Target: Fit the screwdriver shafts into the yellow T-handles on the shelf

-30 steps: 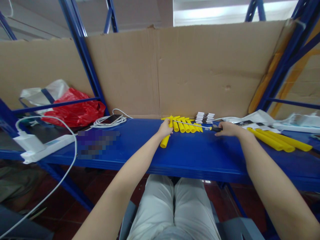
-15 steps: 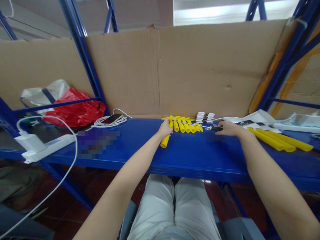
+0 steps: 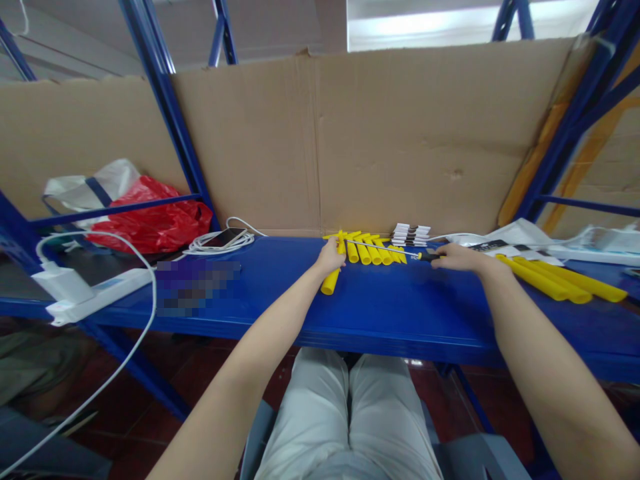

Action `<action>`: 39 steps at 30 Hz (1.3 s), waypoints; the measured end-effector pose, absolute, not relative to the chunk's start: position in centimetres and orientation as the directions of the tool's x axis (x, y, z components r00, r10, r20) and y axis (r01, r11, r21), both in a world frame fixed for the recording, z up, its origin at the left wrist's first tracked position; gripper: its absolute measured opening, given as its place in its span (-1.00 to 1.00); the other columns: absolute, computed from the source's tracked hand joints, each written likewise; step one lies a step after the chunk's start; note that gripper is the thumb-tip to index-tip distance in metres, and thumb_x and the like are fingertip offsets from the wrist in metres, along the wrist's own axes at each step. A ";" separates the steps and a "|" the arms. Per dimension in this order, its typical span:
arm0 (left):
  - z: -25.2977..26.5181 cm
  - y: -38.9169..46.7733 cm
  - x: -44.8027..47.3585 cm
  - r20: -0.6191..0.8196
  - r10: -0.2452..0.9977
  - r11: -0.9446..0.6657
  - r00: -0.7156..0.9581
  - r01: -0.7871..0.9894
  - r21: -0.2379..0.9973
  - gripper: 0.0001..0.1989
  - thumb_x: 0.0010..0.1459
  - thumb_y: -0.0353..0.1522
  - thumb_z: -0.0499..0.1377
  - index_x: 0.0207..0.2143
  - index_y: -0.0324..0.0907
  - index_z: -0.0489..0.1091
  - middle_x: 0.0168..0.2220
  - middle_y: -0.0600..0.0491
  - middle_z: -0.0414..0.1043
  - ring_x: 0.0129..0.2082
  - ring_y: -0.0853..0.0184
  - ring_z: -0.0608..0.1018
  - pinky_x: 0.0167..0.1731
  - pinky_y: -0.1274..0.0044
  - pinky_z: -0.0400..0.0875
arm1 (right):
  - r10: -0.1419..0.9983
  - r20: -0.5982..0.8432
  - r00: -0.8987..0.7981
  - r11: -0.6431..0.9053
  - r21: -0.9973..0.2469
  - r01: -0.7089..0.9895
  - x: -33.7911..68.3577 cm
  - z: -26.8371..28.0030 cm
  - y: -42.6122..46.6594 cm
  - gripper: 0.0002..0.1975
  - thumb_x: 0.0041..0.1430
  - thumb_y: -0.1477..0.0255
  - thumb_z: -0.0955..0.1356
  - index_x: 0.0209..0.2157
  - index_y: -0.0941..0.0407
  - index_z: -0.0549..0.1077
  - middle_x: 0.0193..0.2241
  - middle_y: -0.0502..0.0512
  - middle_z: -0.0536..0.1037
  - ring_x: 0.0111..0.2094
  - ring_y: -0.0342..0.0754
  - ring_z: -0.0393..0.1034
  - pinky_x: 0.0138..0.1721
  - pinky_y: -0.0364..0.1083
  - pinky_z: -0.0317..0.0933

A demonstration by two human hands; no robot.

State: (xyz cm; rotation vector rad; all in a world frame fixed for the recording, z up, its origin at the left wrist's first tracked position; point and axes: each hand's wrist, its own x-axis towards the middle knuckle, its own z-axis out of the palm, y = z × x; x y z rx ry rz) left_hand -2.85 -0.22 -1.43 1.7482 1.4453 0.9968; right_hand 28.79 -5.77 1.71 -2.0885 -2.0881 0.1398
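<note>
My left hand (image 3: pixel 330 257) is closed around a yellow tube (image 3: pixel 329 284) lying aslant on the blue shelf. Its lower end points toward me, and a smaller yellow part sticks out crosswise at the upper end. A screwdriver (image 3: pixel 427 257) with a black and yellow handle is gripped in my right hand (image 3: pixel 456 256). Its long thin metal shaft runs left above a row of yellow tubes (image 3: pixel 367 256), and the tip is at the upper end of the held tube. Whether the tip sits in a screw is too small to tell.
White-and-black stacked packets (image 3: pixel 410 235) stand behind the row. More yellow tubes (image 3: pixel 550 283) lie at right beside a power strip (image 3: pixel 600 253). Left are a phone (image 3: pixel 227 238) with a coiled cable, a red bag (image 3: pixel 150 217) and a charger (image 3: pixel 63 287). Cardboard (image 3: pixel 400 133) walls the back.
Almost nothing differs. My right hand and the screwdriver have shifted very slightly; both hands keep their grips.
</note>
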 end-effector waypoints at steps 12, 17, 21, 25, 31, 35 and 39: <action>-1.7 0.1 -2.9 0.164 0.979 -0.204 0.124 0.499 0.842 -0.47 0.19 -0.63 0.13 0.19 -0.16 0.22 0.17 -0.11 0.42 -0.51 0.53 0.58 -0.67 0.73 0.33 | 0.999 0.021 -0.026 0.030 -0.208 0.978 28.8 1.4 -5.9 -0.75 -0.08 0.21 0.44 -0.54 0.03 0.35 -0.65 -0.01 0.45 -0.50 -0.01 0.42 -0.44 -0.08 0.20; -1.6 0.0 -2.9 0.165 0.979 -0.201 0.116 0.501 0.842 -0.49 0.20 -0.62 0.14 0.18 -0.16 0.22 0.17 -0.12 0.42 -0.48 0.51 0.60 -0.67 0.73 0.33 | 1.000 0.000 -0.013 0.013 -0.244 0.970 28.7 1.5 -5.9 -0.89 -0.08 0.33 0.39 -0.55 0.03 0.38 -0.62 0.01 0.45 -0.50 0.01 0.40 -0.41 -0.05 0.22; -1.6 -0.1 -2.9 0.169 0.978 -0.209 0.124 0.500 0.841 -0.47 0.19 -0.62 0.15 0.18 -0.16 0.23 0.17 -0.12 0.42 -0.48 0.50 0.60 -0.66 0.73 0.35 | 0.998 0.060 -0.035 0.044 -0.147 0.988 28.8 1.5 -5.8 -0.80 -0.11 0.30 0.43 -0.58 0.03 0.33 -0.61 -0.01 0.44 -0.46 0.02 0.41 -0.39 -0.06 0.19; -1.7 -0.1 -2.8 0.173 0.976 -0.215 0.130 0.495 0.842 -0.46 0.19 -0.62 0.14 0.19 -0.16 0.23 0.15 -0.12 0.44 -0.48 0.50 0.59 -0.66 0.73 0.34 | 0.997 0.080 -0.023 0.032 -0.120 0.992 29.0 1.2 -5.5 -0.70 -0.14 0.25 0.47 -0.55 0.02 0.28 -0.61 -0.02 0.44 -0.45 0.03 0.42 -0.39 -0.06 0.18; -1.6 -0.1 -2.8 0.168 0.978 -0.206 0.122 0.492 0.846 -0.46 0.18 -0.63 0.13 0.19 -0.17 0.23 0.15 -0.12 0.44 -0.52 0.52 0.57 -0.68 0.72 0.32 | 0.998 0.065 -0.004 0.017 -0.192 0.981 29.0 1.2 -5.6 -0.81 -0.12 0.29 0.43 -0.49 0.03 0.36 -0.59 -0.01 0.47 -0.44 0.04 0.43 -0.39 -0.06 0.22; -1.6 -0.1 -2.8 0.174 0.976 -0.215 0.127 0.495 0.842 -0.46 0.18 -0.63 0.12 0.19 -0.17 0.23 0.14 -0.12 0.45 -0.52 0.52 0.57 -0.68 0.72 0.33 | 0.999 -0.024 -0.031 0.025 -0.223 0.975 28.6 1.5 -6.0 -0.93 -0.13 0.37 0.37 -0.56 0.06 0.42 -0.57 0.03 0.50 -0.44 0.03 0.43 -0.38 -0.05 0.22; -1.7 0.0 -2.9 0.172 0.978 -0.208 0.116 0.510 0.835 -0.43 0.16 -0.62 0.15 0.21 -0.15 0.23 0.13 -0.12 0.46 -0.50 0.50 0.60 -0.66 0.72 0.36 | 0.998 -0.036 -0.043 0.035 -0.206 0.978 28.3 1.7 -6.0 -0.93 -0.13 0.38 0.36 -0.59 0.06 0.42 -0.58 0.03 0.50 -0.45 0.02 0.42 -0.40 -0.05 0.20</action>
